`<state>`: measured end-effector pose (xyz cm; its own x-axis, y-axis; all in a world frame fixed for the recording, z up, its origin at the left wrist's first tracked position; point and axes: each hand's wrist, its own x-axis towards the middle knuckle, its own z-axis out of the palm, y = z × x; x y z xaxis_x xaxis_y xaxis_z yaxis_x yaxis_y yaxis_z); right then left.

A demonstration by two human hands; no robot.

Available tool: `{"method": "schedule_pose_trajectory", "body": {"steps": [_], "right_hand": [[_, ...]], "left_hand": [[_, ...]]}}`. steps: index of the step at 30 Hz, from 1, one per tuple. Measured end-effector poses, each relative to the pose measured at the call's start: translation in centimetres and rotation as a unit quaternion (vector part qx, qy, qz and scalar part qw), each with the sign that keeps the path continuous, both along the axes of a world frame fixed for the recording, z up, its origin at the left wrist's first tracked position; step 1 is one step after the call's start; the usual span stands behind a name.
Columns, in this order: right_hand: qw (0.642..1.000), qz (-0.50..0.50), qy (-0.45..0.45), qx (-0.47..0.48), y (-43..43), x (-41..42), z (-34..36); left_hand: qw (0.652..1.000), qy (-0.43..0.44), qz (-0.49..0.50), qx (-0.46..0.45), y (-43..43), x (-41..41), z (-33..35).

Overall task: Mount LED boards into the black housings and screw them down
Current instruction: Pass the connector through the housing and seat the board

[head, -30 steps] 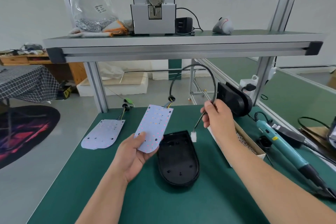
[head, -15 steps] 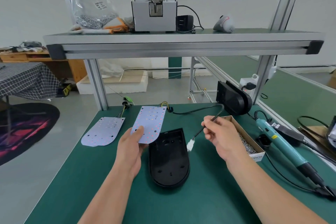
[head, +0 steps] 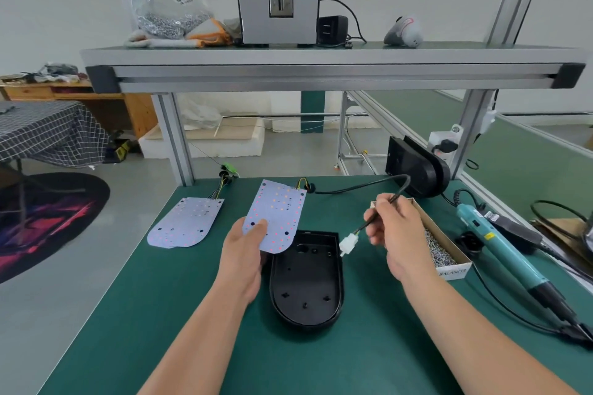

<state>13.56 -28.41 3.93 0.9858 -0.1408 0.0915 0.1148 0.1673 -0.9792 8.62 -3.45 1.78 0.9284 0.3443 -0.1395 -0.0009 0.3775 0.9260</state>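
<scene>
My left hand (head: 245,252) holds a white LED board (head: 279,212) by its near rounded end, thumb on top, just left of and above an empty black housing (head: 306,285) lying open on the green bench. My right hand (head: 396,234) pinches the board's black cable (head: 356,187) near its white connector (head: 346,243), which hangs over the housing's far right corner. The cable loops back along the bench to the board's far end. A second LED board (head: 186,221) lies flat at the left.
A cardboard box of screws (head: 439,247) sits right of my right hand. A teal electric screwdriver (head: 503,247) lies at the right edge. Another black housing (head: 414,167) leans against the right post. A shelf (head: 321,64) with a screw feeder (head: 279,0) spans overhead.
The cable, raised in a high loop a second ago, has come down flat on the bench. My right hand lowered the connector toward the housing, and the board moved slightly.
</scene>
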Motion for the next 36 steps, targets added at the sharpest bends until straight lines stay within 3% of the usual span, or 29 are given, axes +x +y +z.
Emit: {"method": "schedule_pose_trajectory", "body": {"steps": [4,13,19,24,28,32,36], "right_hand": [[0.997,0.042,-0.015,0.064,1.3,-0.7,-0.1],[0.984,0.069,-0.082,-0.141,3.7,-1.5,-1.5],[0.97,0.087,-0.132,-0.186,3.7,-2.2,-0.8],[0.966,0.119,-0.135,-0.188,3.9,-2.4,-0.5],[0.968,0.159,-0.059,-0.184,4.6,-2.4,-1.1],[0.949,0.111,-0.068,-0.286,4.7,-1.9,-1.4],[0.959,0.17,-0.037,-0.222,4.6,-1.9,-1.1]], "left_hand": [[0.999,0.007,0.007,-0.038,-0.6,0.1,-0.1],[0.998,-0.019,0.011,-0.062,-1.4,-0.1,0.3],[0.996,-0.036,0.013,-0.085,-1.9,-0.1,0.5],[0.992,-0.052,0.007,-0.114,-2.1,-0.2,0.6],[0.99,-0.066,-0.017,-0.123,-2.6,-0.4,0.7],[0.993,-0.066,-0.053,-0.082,-2.6,-0.6,0.7],[0.992,-0.074,-0.1,0.015,-2.7,-1.1,0.9]]}}
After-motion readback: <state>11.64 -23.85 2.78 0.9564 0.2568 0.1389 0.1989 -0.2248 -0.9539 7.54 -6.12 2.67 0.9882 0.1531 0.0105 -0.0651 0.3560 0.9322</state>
